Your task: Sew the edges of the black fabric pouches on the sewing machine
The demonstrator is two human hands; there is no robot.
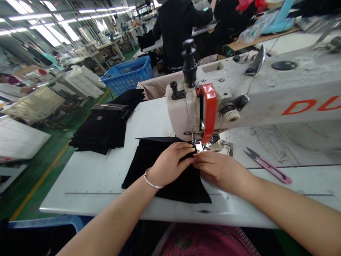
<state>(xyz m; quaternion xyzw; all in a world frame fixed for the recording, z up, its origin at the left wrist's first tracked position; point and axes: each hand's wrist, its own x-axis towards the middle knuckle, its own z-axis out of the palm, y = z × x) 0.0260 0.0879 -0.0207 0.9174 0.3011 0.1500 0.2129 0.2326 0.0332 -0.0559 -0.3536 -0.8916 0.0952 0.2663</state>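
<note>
A black fabric piece (149,160) lies on the pale sewing table under the needle area of a sewing machine (183,106) with a red guard. My left hand (172,161), a bracelet at its wrist, presses on the fabric with fingertips by the presser foot (199,146). Close against it, my right hand (220,169) pinches the fabric's right edge just in front of the foot. The fingertips of both hands nearly meet. Pink thread snips (269,166) rest on the table to the right of my right hand.
Stacked black fabric pieces (103,124) sit at the table's left. Behind the table are a blue basket (128,74) and a person in black (177,32). A blue container rim (48,222) shows below the table's front left edge. A light blue object (282,21) stands at back right.
</note>
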